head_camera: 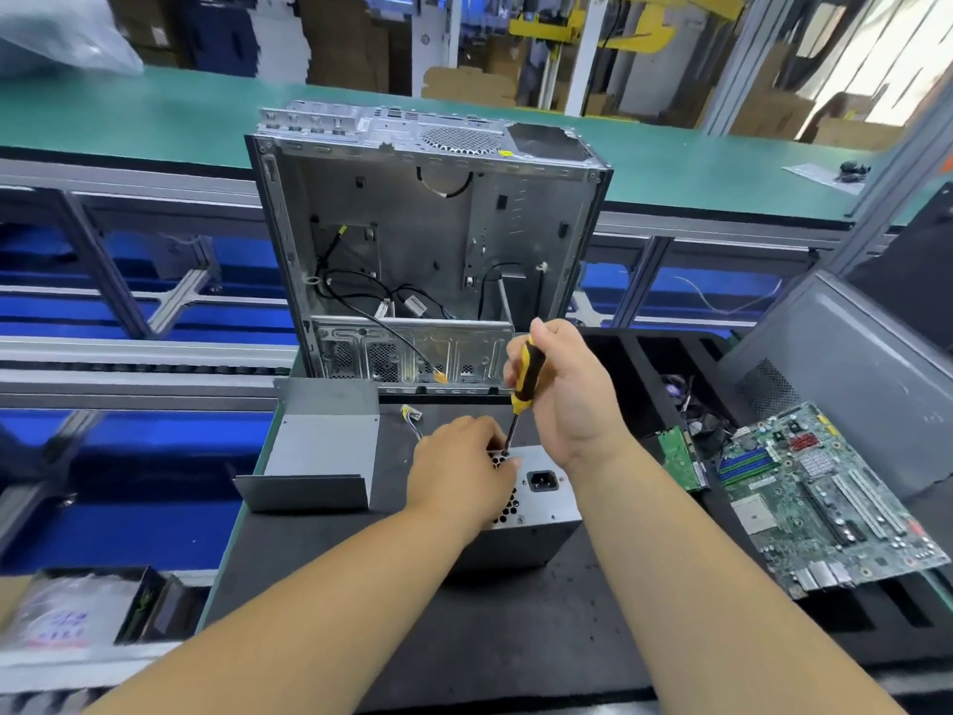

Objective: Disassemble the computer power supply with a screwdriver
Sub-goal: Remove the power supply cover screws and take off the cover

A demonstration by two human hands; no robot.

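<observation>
The grey metal power supply [541, 513] stands on the black mat, its socket face turned up. My left hand [459, 472] lies on its top face over the fan grille and grips it. My right hand [572, 394] is closed around a yellow-and-black screwdriver [526, 376], held nearly upright. The screwdriver's tip rests on the top face at the far edge, just beside my left fingers. A bundle of coloured wires [412, 418] pokes out behind my left hand.
An empty open computer case [428, 240] stands upright just behind. A bent grey metal cover [319, 451] lies to the left. A green motherboard [825, 498] and a smaller card [680, 456] lie right, beside a grey side panel [851, 369]. Conveyor rails run left.
</observation>
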